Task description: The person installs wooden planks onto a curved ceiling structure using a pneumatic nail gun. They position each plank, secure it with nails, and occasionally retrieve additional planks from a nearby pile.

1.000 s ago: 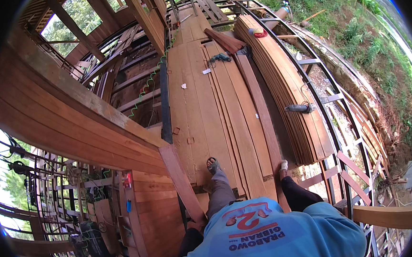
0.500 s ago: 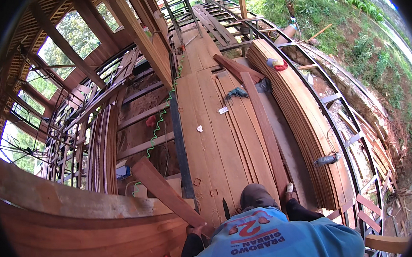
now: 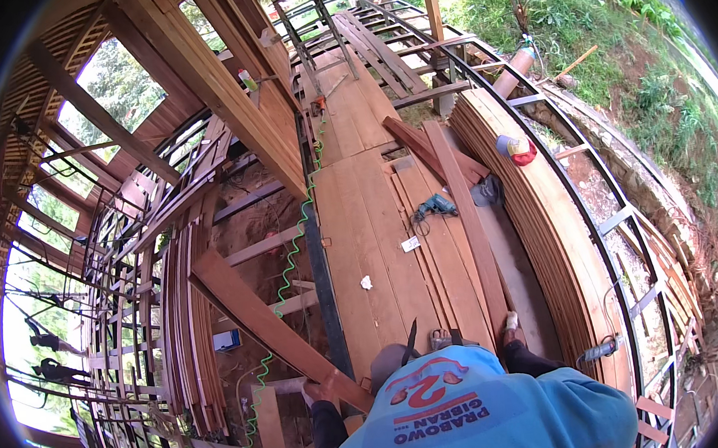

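A reddish-brown wooden plank (image 3: 266, 326) slants up to the left from my blue shirt (image 3: 480, 407). My left hand (image 3: 312, 391) grips its edge near the lower end. What looks like my right hand (image 3: 512, 330), at the end of a dark sleeve, is low beside the near end of a long narrow plank (image 3: 465, 216). A pale patch shows there, but its fingers are too small to read. Ahead lie a teal power drill (image 3: 437, 206) and a white card (image 3: 410, 244) on the wooden boards (image 3: 354, 208). A sandalled foot (image 3: 442, 337) shows beside a dark rounded thing (image 3: 390, 363).
Stacked boards (image 3: 533, 212) run along the right, with a red-and-yellow cap (image 3: 519, 149) and a grey power tool (image 3: 599, 349) on them. To the left, a green coiled hose (image 3: 297, 237) hangs by open floor joists (image 3: 261, 247). Wooden posts (image 3: 217, 92) rise at the upper left.
The plank in my left hand has swung left and down over the open joists. The view has shifted left, and the dark rounded thing has moved left.
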### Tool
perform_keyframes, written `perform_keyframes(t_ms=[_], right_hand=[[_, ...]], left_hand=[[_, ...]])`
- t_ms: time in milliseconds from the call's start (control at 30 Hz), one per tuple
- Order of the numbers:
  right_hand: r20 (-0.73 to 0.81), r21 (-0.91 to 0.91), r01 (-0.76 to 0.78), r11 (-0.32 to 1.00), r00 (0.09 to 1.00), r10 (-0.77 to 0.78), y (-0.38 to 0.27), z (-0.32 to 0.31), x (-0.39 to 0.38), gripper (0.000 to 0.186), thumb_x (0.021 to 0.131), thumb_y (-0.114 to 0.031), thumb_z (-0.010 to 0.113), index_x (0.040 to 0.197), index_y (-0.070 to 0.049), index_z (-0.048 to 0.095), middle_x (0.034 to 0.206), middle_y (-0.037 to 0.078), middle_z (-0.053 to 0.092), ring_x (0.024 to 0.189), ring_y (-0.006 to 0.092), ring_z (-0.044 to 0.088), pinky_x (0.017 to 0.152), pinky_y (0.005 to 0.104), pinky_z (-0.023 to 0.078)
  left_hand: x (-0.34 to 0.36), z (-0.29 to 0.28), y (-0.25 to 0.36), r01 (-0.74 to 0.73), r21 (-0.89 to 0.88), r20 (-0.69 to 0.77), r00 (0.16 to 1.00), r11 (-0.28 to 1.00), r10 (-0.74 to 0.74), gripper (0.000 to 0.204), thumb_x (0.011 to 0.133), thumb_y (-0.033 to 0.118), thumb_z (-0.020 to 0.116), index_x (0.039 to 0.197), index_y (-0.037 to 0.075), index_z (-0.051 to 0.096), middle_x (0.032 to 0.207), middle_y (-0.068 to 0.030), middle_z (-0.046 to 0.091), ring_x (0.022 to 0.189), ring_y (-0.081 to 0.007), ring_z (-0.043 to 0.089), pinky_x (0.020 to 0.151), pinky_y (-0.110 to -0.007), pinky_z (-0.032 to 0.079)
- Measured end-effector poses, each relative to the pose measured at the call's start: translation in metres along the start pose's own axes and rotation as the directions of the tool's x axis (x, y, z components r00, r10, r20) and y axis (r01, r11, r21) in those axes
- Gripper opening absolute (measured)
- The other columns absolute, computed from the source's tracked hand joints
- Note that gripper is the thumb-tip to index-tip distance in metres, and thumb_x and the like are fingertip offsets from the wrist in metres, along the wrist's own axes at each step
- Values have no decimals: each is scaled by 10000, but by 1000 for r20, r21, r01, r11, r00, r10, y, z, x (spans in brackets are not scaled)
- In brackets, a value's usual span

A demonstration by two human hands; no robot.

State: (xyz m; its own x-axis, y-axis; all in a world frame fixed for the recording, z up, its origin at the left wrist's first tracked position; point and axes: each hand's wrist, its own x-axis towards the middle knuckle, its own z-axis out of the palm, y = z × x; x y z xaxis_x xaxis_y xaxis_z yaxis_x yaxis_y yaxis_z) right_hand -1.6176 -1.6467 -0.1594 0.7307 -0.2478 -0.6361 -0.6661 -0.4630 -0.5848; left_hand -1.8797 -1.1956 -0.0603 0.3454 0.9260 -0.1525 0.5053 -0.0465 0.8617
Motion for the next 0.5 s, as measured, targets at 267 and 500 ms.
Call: perform_keyframes(t_ms=[267,500], right_hand=[[-147,-48,176,983,972,-182,-169,88,141,830,864,-725,317,988,38,619,896,260,635,901,419,615,754,454,458],[-201,23,80,996,977,-74,-297,172,152,894,851,-767,245,864,28,655,798,238,634,833,411,612,725,468,450]], left_hand=[[175,84,128,-163,-227,-19,986,960,163,497,597,192,876,957,-61,646,931,-118,674,842,-211,639,793,-350,495],[345,149,231,-260,-271,-92,966,927,244,500,639,125,858,1034,-63,615,994,-118,660,886,-203,630,821,-352,502]])
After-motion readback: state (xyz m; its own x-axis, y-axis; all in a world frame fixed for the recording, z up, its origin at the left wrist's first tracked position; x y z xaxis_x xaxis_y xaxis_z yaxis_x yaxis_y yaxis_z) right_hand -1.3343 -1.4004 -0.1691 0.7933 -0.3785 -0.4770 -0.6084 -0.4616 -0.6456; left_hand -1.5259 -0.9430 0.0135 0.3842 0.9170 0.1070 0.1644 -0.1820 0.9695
